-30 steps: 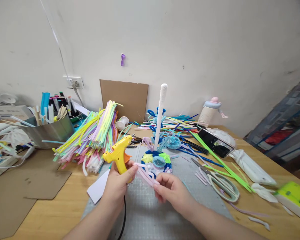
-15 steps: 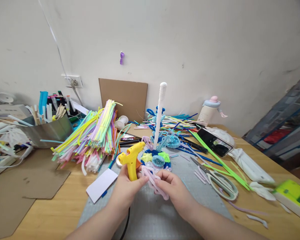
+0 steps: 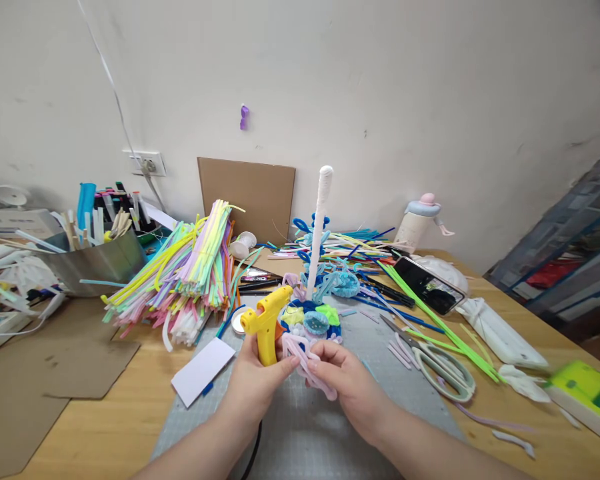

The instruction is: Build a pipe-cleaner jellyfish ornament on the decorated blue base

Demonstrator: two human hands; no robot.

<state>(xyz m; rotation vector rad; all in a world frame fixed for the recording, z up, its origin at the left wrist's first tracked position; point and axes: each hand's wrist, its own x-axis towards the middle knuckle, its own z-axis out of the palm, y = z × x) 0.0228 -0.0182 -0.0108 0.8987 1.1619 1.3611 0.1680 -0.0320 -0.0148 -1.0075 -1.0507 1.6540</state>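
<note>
Right now you hold a pink pipe-cleaner piece (image 3: 305, 357) and a yellow glue gun (image 3: 266, 321) just above the grey mat (image 3: 300, 433).
Your right hand (image 3: 347, 385) pinches the looped pink piece, which sits between both hands, just beside the gun's handle. Your left hand (image 3: 260, 387) is clenched round that handle, nozzle tilted up and away. Just behind stands a blue craft base (image 3: 316, 323) with a white post (image 3: 320, 220). Scissors (image 3: 445, 373) lie to the right, a white card (image 3: 203, 371) to the left, and a pastel pipe-cleaner bundle (image 3: 190, 273) farther back on the counter (image 3: 105, 427).
</note>
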